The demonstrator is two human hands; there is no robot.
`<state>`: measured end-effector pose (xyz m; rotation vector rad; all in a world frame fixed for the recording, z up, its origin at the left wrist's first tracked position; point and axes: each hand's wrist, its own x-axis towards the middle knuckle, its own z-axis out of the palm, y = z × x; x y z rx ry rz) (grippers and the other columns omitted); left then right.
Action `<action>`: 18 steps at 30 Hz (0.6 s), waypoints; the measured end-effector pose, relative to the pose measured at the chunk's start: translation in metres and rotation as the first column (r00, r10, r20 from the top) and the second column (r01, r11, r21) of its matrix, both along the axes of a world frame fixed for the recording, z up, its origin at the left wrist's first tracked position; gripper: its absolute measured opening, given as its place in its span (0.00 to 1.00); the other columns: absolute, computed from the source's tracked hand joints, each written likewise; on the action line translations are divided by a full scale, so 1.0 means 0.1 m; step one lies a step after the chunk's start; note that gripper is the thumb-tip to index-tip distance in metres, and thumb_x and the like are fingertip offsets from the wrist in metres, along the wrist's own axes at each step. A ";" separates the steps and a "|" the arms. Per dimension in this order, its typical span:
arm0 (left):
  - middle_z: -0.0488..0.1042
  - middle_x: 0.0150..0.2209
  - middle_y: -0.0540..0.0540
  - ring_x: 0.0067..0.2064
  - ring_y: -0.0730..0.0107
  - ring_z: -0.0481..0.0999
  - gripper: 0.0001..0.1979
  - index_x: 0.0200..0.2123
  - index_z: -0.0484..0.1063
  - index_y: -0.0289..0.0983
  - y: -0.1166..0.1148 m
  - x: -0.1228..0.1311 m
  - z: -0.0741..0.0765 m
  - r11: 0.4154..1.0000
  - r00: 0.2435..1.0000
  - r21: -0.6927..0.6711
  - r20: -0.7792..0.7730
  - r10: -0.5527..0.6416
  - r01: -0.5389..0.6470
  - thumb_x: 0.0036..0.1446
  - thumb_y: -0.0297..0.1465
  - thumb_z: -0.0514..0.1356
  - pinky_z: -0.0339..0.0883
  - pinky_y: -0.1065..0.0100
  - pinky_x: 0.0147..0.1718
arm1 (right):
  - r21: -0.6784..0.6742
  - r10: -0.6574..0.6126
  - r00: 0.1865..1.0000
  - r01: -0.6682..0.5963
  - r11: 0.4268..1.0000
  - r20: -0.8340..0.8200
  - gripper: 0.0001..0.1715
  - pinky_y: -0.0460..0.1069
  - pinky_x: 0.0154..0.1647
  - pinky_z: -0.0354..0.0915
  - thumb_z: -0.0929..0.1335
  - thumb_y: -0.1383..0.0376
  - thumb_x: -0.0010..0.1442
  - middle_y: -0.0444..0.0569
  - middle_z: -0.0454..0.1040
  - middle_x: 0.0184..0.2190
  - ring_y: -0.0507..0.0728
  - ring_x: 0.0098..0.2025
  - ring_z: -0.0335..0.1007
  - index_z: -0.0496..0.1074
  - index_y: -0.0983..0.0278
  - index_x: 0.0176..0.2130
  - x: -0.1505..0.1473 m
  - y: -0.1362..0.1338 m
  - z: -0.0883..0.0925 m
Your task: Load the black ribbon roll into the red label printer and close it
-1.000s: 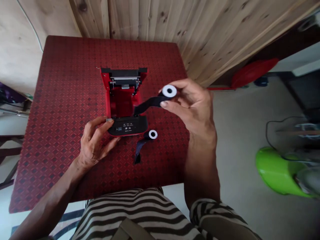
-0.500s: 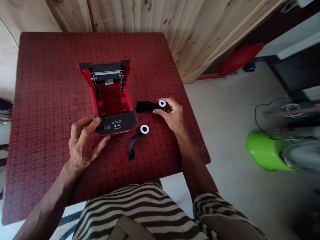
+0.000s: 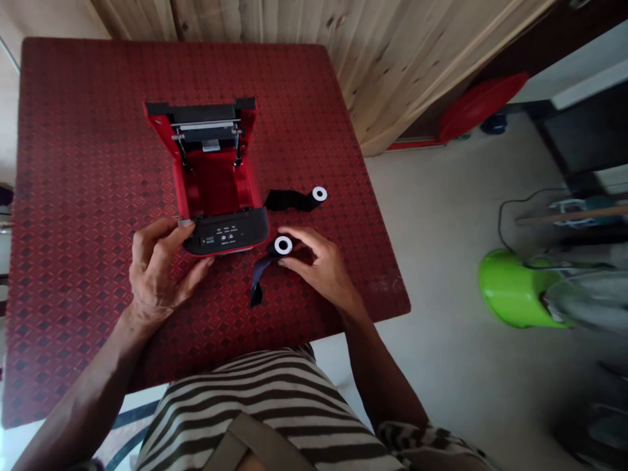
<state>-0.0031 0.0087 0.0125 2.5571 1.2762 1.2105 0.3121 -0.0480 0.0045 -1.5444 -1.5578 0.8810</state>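
A small red printer (image 3: 212, 183) with a black front panel stands open on the red patterned table (image 3: 88, 163), its paper bay empty. My left hand (image 3: 157, 268) rests against the printer's front left corner, fingers curled on it. My right hand (image 3: 318, 265) closes its fingertips around the near black roll (image 3: 282, 246), which has a white core and a loose black tail trailing toward me. A second black roll (image 3: 318, 194) lies alone on the table to the right of the printer, its tail stretched left.
The table's right edge runs close to my right hand, with grey floor beyond. A green rounded object (image 3: 515, 291) and cables lie on the floor at right. A wooden plank wall (image 3: 343, 39) stands behind the table, and a red object (image 3: 481, 104) lies by it.
My right hand lowered the far roll onto the table, let go of it, then moved toward me onto the near roll. My left hand stayed at the printer.
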 end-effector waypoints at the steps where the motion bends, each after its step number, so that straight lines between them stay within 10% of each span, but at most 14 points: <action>1: 0.75 0.57 0.43 0.56 0.57 0.79 0.34 0.69 0.67 0.50 0.00 0.00 0.00 1.000 1.000 0.014 0.011 -0.006 0.006 0.63 0.40 0.72 0.80 0.54 0.56 | 0.014 0.018 1.000 -0.018 1.000 0.002 0.26 0.60 0.57 0.76 0.78 0.66 0.60 0.49 0.83 0.56 0.60 0.52 0.82 0.79 0.55 0.57 -0.06 0.02 -0.05; 5: 0.75 0.58 0.39 0.58 0.55 0.78 0.35 0.69 0.67 0.44 -0.01 0.01 -0.02 0.999 0.999 0.023 0.021 -0.034 0.033 0.62 0.38 0.73 0.79 0.54 0.57 | 0.045 0.038 0.999 -0.038 0.998 0.001 0.17 0.61 0.59 0.75 0.77 0.68 0.60 0.49 0.85 0.50 0.61 0.53 0.82 0.81 0.58 0.50 -0.08 0.04 0.01; 12: 0.74 0.59 0.37 0.59 0.54 0.78 0.35 0.70 0.64 0.45 -0.05 0.00 -0.02 0.998 0.999 -0.041 0.022 -0.041 0.042 0.64 0.38 0.71 0.78 0.54 0.58 | 0.300 0.269 0.910 -0.364 0.882 0.315 0.18 0.58 0.56 0.74 0.74 0.70 0.66 0.49 0.84 0.49 0.60 0.50 0.80 0.78 0.58 0.55 -0.06 0.34 1.02; 18: 0.73 0.58 0.36 0.57 0.54 0.78 0.32 0.70 0.63 0.41 -0.08 -0.01 -0.04 0.999 0.999 -0.022 -0.014 -0.045 0.045 0.67 0.37 0.68 0.78 0.55 0.56 | 0.168 0.343 0.653 -0.589 0.790 0.675 0.11 0.59 0.59 0.70 0.70 0.70 0.71 0.53 0.81 0.47 0.63 0.54 0.73 0.78 0.65 0.51 -0.66 1.12 0.95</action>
